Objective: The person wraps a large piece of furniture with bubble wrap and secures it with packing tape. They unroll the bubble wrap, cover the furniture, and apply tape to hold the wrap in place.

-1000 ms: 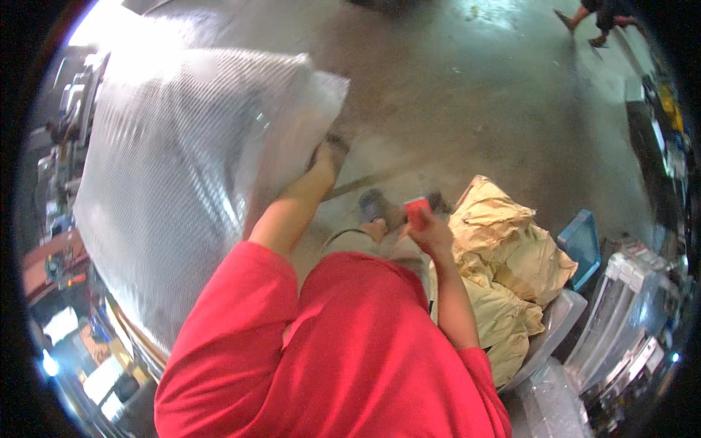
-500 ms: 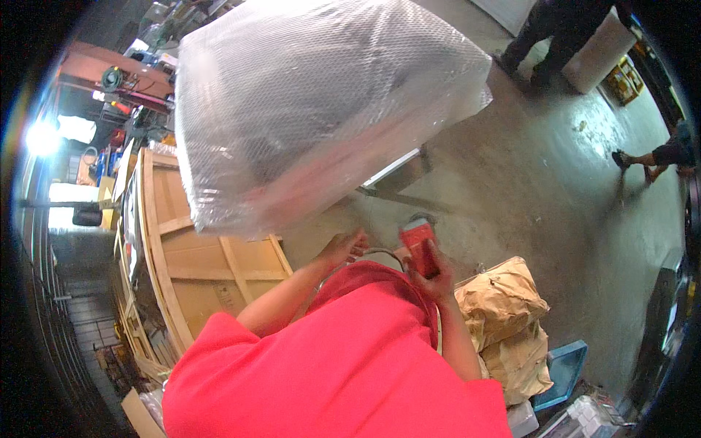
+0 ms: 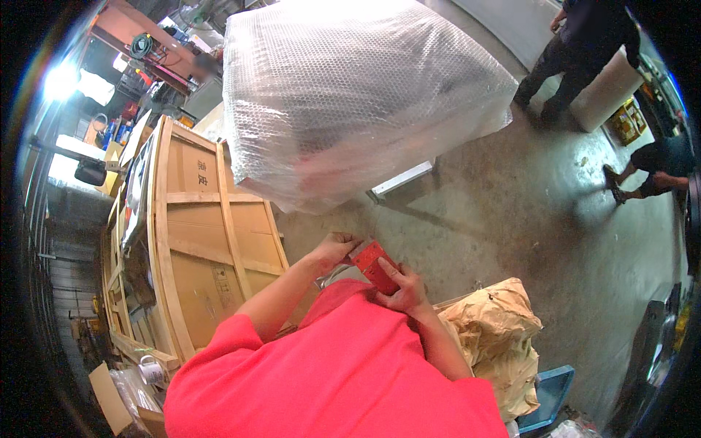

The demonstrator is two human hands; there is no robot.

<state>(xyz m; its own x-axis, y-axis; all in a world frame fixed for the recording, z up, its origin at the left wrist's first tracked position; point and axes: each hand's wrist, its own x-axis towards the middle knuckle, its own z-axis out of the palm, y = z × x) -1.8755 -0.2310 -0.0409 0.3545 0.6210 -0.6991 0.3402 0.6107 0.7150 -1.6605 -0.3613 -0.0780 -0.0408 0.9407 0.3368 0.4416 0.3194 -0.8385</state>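
Observation:
My right hand (image 3: pixel 404 289) is closed round a red, block-shaped thing (image 3: pixel 373 267) with a pale end, held tilted in front of my waist. I cannot tell exactly what kind of tool it is. The fingers of my left hand (image 3: pixel 335 250) are drawn together in a pinch right at that pale end; anything between them is too small to make out. Just beyond my hands stands a large, boxy load wrapped in bubble wrap (image 3: pixel 350 95), with something reddish showing through low down.
To the left lies a wooden-framed cardboard crate (image 3: pixel 197 233). Crumpled brown paper (image 3: pixel 493 321) and a blue tray (image 3: pixel 549 398) are at my right. A metal bar (image 3: pixel 401 180) juts from under the wrapped load. Two people (image 3: pixel 577 51) stand at the right, near a white roll (image 3: pixel 606 91).
My hands have come together: the left has moved in to the red thing's pale end and pinches there. The red thing has shifted left and tilted. The view has swung slightly.

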